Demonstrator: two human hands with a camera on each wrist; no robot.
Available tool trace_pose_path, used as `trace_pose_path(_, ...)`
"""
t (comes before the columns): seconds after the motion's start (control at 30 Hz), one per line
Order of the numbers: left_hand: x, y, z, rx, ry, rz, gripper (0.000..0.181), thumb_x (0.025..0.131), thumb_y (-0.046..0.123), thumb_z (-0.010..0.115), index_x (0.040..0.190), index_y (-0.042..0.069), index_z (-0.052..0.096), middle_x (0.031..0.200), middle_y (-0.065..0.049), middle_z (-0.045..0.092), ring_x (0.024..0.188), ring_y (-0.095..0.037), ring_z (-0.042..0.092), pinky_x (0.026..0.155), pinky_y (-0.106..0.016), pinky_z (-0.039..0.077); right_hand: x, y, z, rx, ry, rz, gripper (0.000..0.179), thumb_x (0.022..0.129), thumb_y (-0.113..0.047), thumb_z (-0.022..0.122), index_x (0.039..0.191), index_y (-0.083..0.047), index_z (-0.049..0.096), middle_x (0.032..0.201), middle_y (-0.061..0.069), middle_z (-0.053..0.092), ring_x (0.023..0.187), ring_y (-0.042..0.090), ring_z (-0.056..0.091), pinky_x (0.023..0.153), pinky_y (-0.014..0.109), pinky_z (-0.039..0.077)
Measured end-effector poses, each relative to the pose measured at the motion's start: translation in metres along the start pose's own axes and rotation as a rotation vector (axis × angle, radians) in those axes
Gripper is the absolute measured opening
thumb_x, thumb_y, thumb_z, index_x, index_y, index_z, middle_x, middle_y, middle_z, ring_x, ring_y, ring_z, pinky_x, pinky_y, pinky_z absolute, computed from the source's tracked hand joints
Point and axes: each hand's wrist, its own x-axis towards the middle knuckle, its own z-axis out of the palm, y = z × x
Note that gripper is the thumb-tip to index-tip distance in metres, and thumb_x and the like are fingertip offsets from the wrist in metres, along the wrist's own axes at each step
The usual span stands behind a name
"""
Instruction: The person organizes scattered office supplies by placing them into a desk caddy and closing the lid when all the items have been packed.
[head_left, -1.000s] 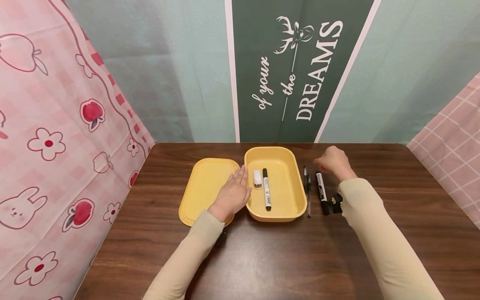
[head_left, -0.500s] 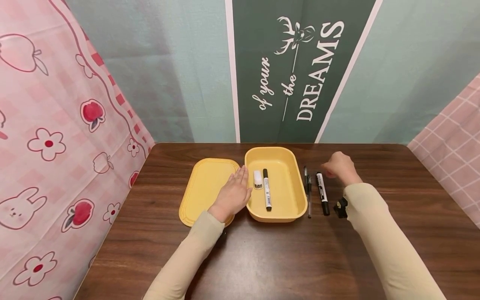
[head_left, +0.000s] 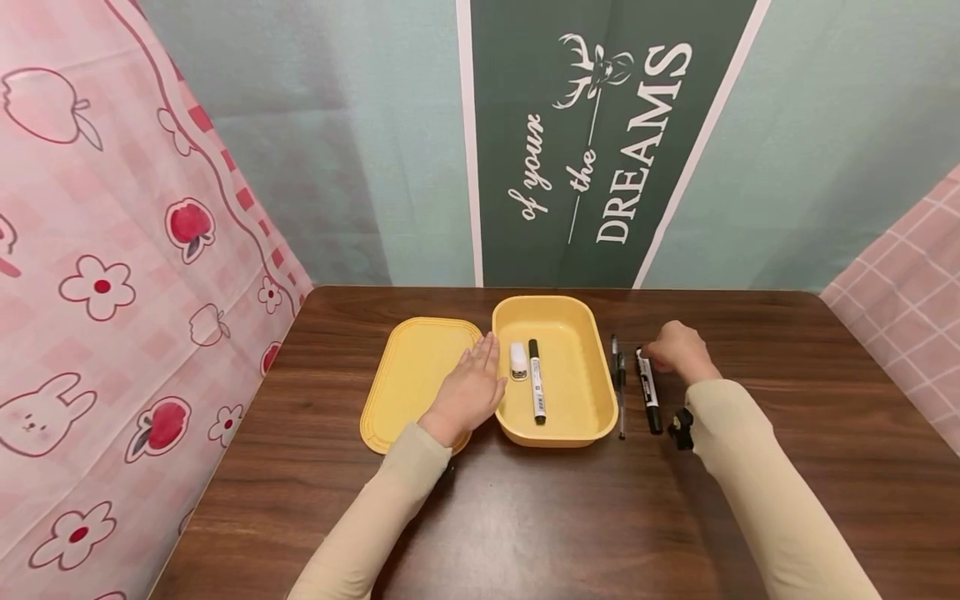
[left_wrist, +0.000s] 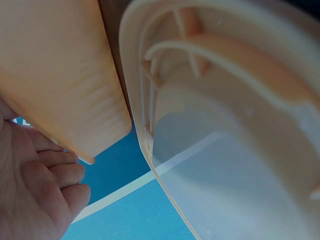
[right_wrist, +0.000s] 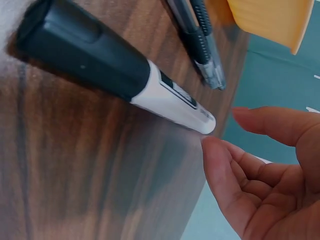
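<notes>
My left hand [head_left: 468,387] lies with straight fingers against the left side of a yellow plastic box [head_left: 557,437]. In the left wrist view its fingers [left_wrist: 70,175] touch the box rim. Inside the box are a black-and-white marker [head_left: 537,383] and a small white-capped bottle [head_left: 518,358]. My right hand [head_left: 681,350] is at the far end of another black-and-white marker [head_left: 648,392] on the table. The right wrist view has its thumb and forefinger spread apart, a fingertip [right_wrist: 212,145] right by the marker's white end [right_wrist: 175,105].
Two slim black pens [head_left: 620,383] lie between the box and the right marker. A yellow lid [head_left: 416,375] rests left of the box, partly under the left forearm. A fabric backdrop [head_left: 375,167] rises behind the dark wooden table [head_left: 570,525].
My right hand has come slightly right and nearer the body, down to the far end of the marker. The left hand stays against the box.
</notes>
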Motion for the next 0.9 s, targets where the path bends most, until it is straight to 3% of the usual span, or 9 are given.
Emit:
trace_pose_path(0.4, -0.001, -0.001, 0.001, 0.003, -0.012, -0.007, 0.061, 0.102, 0.03, 0.033, 0.147, -0.007, 0.016, 0.154, -0.019, 0.014, 0.142, -0.028, 0.016, 0.114, -0.038, 0.016, -0.003, 0.0, 0.009, 0.029, 0.007, 0.031, 0.033, 0.082, -0.012, 0.061, 0.054, -0.01, 0.044, 0.05, 0.003, 0.052, 0.054, 0.019, 0.06, 0.053, 0.031, 0.046)
trace_pose_path(0.9, 0.0, 0.0, 0.0, -0.005, -0.012, -0.003, 0.061, 0.102, 0.03, 0.034, 0.147, -0.007, 0.016, 0.154, -0.02, 0.014, 0.142, -0.028, 0.016, 0.114, -0.038, 0.016, -0.004, -0.001, 0.017, 0.064, 0.007, 0.018, 0.023, 0.082, -0.009, 0.062, 0.064, -0.002, 0.049, 0.064, 0.012, 0.058, 0.054, 0.016, 0.061, 0.052, 0.03, 0.051)
